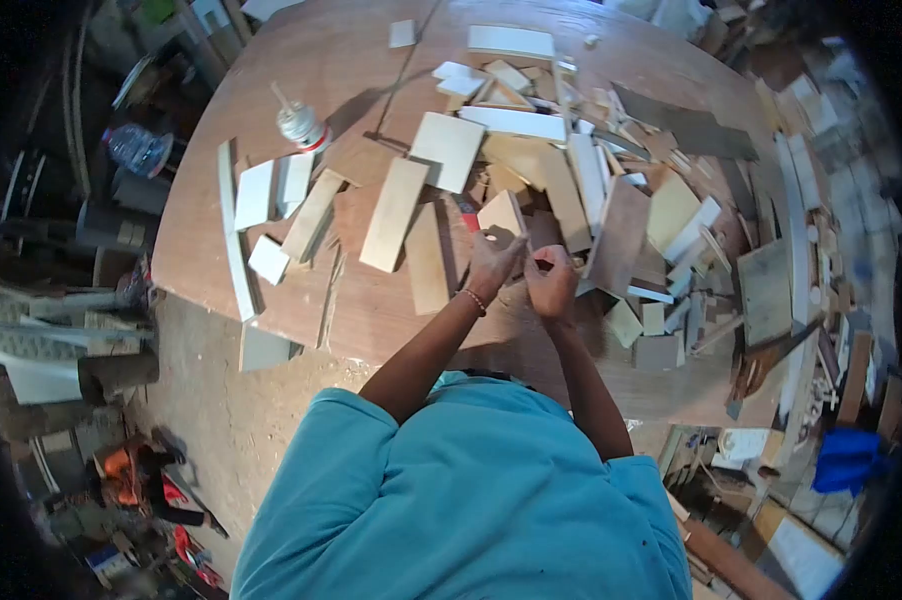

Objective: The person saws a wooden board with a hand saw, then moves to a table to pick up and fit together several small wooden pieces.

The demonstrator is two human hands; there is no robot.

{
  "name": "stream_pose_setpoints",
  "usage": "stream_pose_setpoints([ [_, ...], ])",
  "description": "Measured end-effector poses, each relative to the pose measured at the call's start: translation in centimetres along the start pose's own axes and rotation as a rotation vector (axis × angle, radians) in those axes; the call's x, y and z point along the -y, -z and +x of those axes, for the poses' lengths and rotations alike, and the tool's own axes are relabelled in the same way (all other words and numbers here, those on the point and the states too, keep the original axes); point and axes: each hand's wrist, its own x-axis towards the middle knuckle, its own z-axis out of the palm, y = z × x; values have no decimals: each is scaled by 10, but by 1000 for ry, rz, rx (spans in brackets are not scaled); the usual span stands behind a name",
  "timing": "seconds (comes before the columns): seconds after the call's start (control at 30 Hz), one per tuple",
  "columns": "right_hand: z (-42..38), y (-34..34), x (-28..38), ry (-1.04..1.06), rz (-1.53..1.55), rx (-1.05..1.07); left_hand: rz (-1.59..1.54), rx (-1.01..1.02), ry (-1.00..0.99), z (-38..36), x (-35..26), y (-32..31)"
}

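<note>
My left hand point(494, 268) is closed on the near end of a small pale wood block point(501, 214), which tilts up over the table. Close beside it, my right hand point(551, 283) has its fingers curled together near the block's edge; what they pinch, if anything, I cannot make out. A red-and-dark item point(466, 212) shows just left of the block. Left of my hands lie a wood piece point(429, 262) and a longer pale board point(394, 215). A square white-faced board point(448, 150) lies beyond them.
Wood offcuts point(565, 123) are heaped across the table point(371, 320), mostly to the right. A white container point(302, 125) with a stick in it stands at the left, near a long narrow strip point(235, 230). A brown board point(619, 235) lies right of my hands.
</note>
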Motion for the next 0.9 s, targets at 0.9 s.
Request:
stream_pose_setpoints([
  [0.9,-96,41,-12,-459,-82,-170,179,724,-355,-57,31,-19],
])
